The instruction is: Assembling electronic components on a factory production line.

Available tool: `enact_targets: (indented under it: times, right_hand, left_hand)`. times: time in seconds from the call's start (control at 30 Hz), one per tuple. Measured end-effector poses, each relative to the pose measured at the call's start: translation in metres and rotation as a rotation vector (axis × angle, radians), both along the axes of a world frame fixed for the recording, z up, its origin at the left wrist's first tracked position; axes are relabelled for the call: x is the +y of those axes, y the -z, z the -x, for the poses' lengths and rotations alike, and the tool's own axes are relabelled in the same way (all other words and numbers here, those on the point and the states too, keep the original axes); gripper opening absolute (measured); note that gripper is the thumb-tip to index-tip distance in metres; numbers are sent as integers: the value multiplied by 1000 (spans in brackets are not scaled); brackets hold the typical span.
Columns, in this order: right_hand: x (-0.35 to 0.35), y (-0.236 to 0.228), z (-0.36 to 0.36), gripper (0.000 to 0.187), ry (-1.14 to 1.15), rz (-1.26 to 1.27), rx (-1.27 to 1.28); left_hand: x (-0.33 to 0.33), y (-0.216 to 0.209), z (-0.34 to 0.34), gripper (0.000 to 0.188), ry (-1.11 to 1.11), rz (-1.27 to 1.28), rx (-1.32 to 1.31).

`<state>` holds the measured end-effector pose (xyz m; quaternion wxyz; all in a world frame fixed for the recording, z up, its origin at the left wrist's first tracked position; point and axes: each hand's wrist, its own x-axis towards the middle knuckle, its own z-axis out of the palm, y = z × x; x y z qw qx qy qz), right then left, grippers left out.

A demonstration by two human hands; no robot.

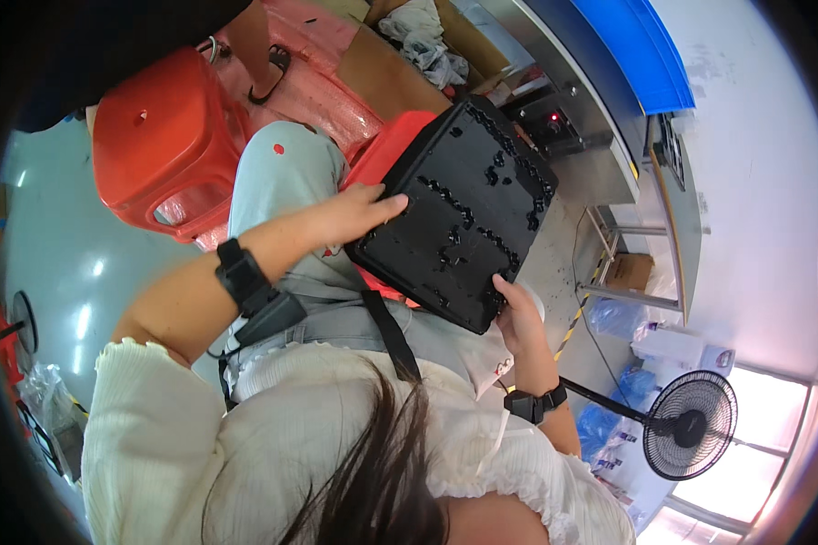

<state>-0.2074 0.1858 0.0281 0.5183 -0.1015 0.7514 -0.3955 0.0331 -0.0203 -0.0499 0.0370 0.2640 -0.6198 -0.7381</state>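
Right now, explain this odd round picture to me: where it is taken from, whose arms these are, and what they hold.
The picture comes from a wide fisheye camera worn on a person's head, looking down, so straight edges bend near the rim. There is no machine here: the two bare arms belong to the wearer, who seems to be seated. The left hand rests flat on the near edge of a black square tray with small black pieces scattered on it. The right hand grips the tray's lower corner. The tray is tilted above the lap. Each wrist wears a black band. Nearby are a red plastic stool, a black standing fan and a metal machine cabinet.
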Motion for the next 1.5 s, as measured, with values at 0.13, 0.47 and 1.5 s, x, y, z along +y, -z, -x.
enact_targets:
  times: [0.13,0.47,1.5]
  right_hand:
    - [-7,-2,3,53,14,-8,-64]
    - [-15,3,-14,41,173,43,-94]
    - [-8,-12,-22,38,301,169,-61]
  left_hand:
    - [34,-21,-9,83,-156,187,-13]
    - [50,-23,3,86,-103,343,-146]
    - [61,-71,-6,90,-15,149,683]
